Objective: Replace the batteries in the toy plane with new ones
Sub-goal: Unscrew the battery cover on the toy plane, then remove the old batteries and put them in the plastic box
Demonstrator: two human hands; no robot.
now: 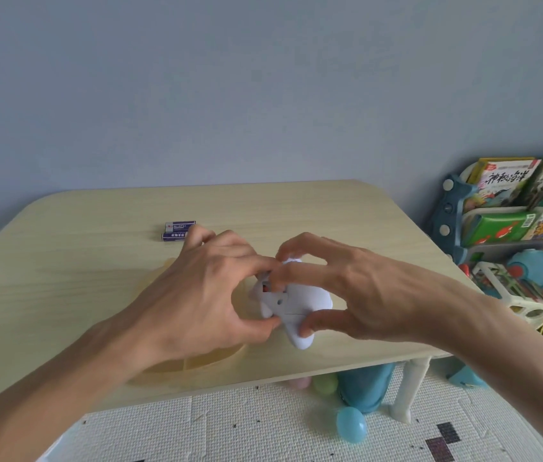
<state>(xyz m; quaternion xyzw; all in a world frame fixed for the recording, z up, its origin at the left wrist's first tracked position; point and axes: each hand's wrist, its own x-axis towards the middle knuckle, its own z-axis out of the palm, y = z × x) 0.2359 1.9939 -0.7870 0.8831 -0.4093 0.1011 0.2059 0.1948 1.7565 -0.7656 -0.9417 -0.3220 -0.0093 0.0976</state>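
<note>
Plane: toy plane at table centre, mostly hidden by fingers.
Grip: left hand and right hand both pinch it.
Hold: compartment, I cannot read contents.
Spares: two batteries, one end behind left fingertips.

- The toy plane is small, made of rounded white plastic. It sits over the middle of the table, towards its near edge; whether it rests on the top or is raised off it cannot be told.
- A flat face with a seam and a small round hole is turned upward. Something red shows in an opening at its left end, and one rounded tip points at the table's near edge.
- The left hand and right hand pinch it from either side.
- Two batteries, purple and white, lie flat side by side and touching, on the table's far half, left of its middle.
</note>
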